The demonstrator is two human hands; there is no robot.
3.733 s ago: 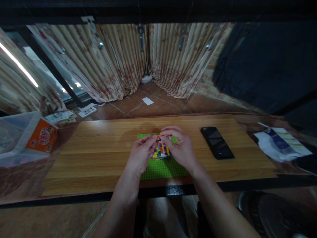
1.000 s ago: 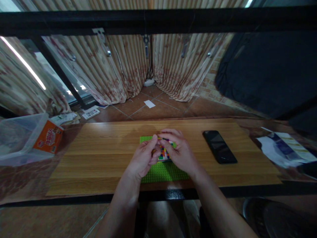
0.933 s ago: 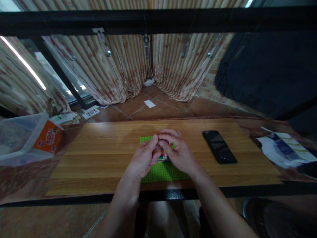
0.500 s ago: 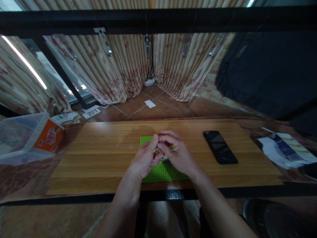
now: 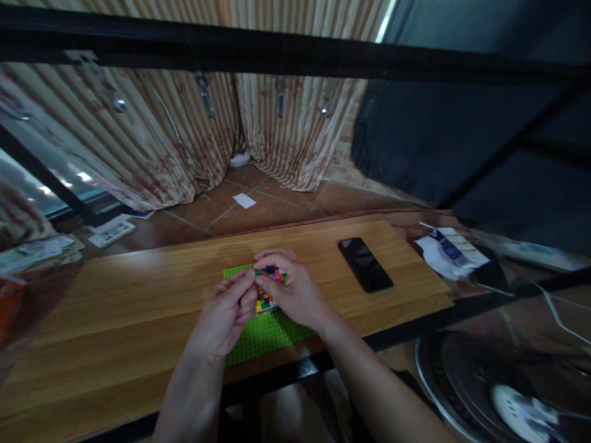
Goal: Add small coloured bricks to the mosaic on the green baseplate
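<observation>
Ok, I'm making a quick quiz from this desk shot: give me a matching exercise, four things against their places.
Things:
1. phone
2. green baseplate
3. multicoloured brick block
4. white paper slip

Places:
a. on the tiled floor
b. flat on the desk under both hands
c. between the fingertips, on the baseplate
d. on the desk, right of the hands

Pairs: 1-d, 2-b, 3-c, 4-a

A wooden tabletop (image 5: 138,307) carries a green studded baseplate (image 5: 268,329) near its front edge, a multicoloured brick patch (image 5: 266,289) seemingly on it, and a black phone (image 5: 365,264) to the right.
</observation>
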